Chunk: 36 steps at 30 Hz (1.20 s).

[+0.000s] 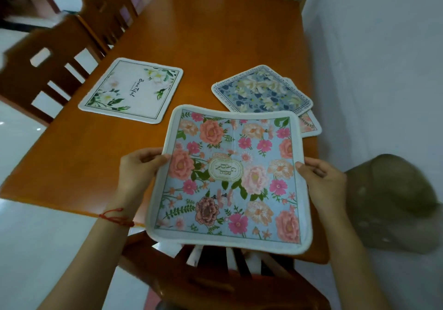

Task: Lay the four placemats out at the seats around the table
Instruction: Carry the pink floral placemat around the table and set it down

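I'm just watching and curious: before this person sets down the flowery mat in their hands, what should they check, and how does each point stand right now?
1. Both hands hold the mat: ok. The left hand and right hand pinch opposite edges of the pink floral placemat.
2. Printed side up: ok.
3. Mat held flat: ok, only slightly bowed.
4. Bare table at the near seat: ok; the near chair sits below the mat.
5. White placemat already laid by a side chair: ok.
6. Remaining mats spread out: not ok. The blue placemat overlaps another mat.
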{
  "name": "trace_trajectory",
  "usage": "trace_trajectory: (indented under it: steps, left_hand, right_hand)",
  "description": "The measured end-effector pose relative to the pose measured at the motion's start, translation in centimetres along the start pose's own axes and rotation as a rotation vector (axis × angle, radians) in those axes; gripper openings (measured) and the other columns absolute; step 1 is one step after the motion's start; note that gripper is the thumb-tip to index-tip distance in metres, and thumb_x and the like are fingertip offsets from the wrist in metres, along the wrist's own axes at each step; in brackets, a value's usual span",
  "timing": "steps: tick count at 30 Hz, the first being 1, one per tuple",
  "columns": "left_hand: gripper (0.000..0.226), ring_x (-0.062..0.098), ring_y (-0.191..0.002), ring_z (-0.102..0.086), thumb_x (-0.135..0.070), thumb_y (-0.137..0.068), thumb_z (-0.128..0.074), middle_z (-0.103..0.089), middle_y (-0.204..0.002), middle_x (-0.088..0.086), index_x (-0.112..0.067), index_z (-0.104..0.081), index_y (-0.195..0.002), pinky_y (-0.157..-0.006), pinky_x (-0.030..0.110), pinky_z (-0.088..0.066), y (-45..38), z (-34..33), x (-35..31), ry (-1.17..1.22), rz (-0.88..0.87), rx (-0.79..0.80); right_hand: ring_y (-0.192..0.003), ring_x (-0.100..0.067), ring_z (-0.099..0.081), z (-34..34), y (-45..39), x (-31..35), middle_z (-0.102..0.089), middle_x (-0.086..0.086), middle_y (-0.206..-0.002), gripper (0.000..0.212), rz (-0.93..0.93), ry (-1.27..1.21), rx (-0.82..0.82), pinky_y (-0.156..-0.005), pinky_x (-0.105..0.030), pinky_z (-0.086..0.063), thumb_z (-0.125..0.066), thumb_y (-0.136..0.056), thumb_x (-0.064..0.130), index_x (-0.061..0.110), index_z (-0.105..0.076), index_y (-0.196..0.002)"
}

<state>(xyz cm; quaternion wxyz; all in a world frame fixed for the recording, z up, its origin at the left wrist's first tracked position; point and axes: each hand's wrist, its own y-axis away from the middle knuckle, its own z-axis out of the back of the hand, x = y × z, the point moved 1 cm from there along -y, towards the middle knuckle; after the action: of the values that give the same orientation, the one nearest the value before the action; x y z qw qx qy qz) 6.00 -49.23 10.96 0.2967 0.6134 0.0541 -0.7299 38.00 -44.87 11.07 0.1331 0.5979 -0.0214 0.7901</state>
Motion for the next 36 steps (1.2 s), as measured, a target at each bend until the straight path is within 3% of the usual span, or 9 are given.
trace_trajectory:
  steps: [5, 9, 17, 23, 29, 33, 36]
  left_hand:
    - [0.011, 0.004, -0.056, -0.066, -0.013, -0.083, -0.065, -0.068, -0.081, 0.001, -0.012, -0.068, -0.094, -0.047, 0.014, -0.051, 5.3, 2.1, 0.7, 0.025, -0.008, -0.153]
    - [0.01, -0.001, -0.048, -0.062, -0.015, -0.084, -0.065, -0.067, -0.079, 0.002, -0.012, -0.067, -0.093, -0.041, 0.013, -0.046, 9.0, 4.0, 1.4, 0.041, 0.003, -0.265]
    - [0.007, 0.008, -0.06, -0.068, -0.013, -0.081, -0.068, -0.071, -0.079, 0.003, -0.017, -0.07, -0.086, -0.052, 0.016, -0.053, 14.4, 9.2, 4.2, 0.182, 0.072, -0.43]
    - [0.005, 0.008, -0.061, -0.068, -0.014, -0.08, -0.069, -0.072, -0.066, -0.006, -0.018, -0.071, -0.082, -0.052, 0.016, -0.053, 18.1, 14.2, 7.2, 0.253, 0.097, -0.558]
    - [0.006, 0.006, -0.06, -0.068, -0.012, -0.079, -0.07, -0.072, -0.064, -0.009, -0.017, -0.07, -0.081, -0.054, 0.016, -0.053, 22.3, 20.7, 10.7, 0.33, 0.124, -0.679]
    - [0.007, 0.006, -0.061, -0.068, -0.011, -0.079, -0.07, -0.072, -0.065, -0.009, -0.017, -0.07, -0.082, -0.054, 0.016, -0.053, 25.4, 25.4, 13.7, 0.363, 0.158, -0.765]
    - [0.006, 0.007, -0.061, -0.068, -0.011, -0.079, -0.069, -0.072, -0.067, -0.005, -0.014, -0.071, -0.084, -0.053, 0.016, -0.053, 27.8, 28.7, 16.0, 0.378, 0.186, -0.829]
  right_hand:
    - [-0.072, -0.01, -0.067, 0.5, 1.9, 0.2, -0.067, 0.005, -0.082, 0.012, 0.006, -0.035, 0.109, -0.064, -0.026, -0.057, -0.066, -0.082, 0.012, 0.02, -0.065, -0.09]
    - [-0.065, -0.002, -0.067, -0.1, 3.5, 0.7, -0.067, 0.007, -0.081, 0.015, 0.042, -0.025, 0.191, -0.058, -0.018, -0.056, -0.067, -0.082, 0.012, 0.027, -0.064, -0.084]
    - [-0.056, 0.001, -0.064, -3.1, 7.2, 2.7, -0.066, 0.005, -0.077, 0.014, 0.087, -0.03, 0.355, -0.05, -0.013, -0.052, -0.065, -0.082, 0.008, 0.021, -0.064, -0.088]
    - [-0.054, -0.001, -0.064, -7.6, 10.9, 3.6, -0.067, 0.004, -0.074, 0.013, 0.114, 0.001, 0.472, -0.048, -0.015, -0.051, -0.066, -0.082, 0.009, 0.022, -0.064, -0.085]
    - [-0.057, -0.007, -0.067, -12.7, 16.9, 4.7, -0.069, 0.001, -0.078, 0.011, 0.16, 0.07, 0.595, -0.05, -0.021, -0.054, -0.065, -0.083, 0.012, 0.021, -0.065, -0.088]
    - [-0.066, -0.019, -0.069, -16.6, 22.0, 5.3, -0.07, -0.004, -0.082, 0.011, 0.189, 0.11, 0.686, -0.057, -0.034, -0.057, -0.065, -0.083, 0.014, 0.022, -0.066, -0.09]
    - [-0.057, -0.008, -0.067, -19.7, 25.8, 5.5, -0.068, 0.0, -0.078, 0.016, 0.22, 0.119, 0.755, -0.046, -0.02, -0.053, -0.065, -0.083, 0.012, 0.029, -0.062, -0.083]
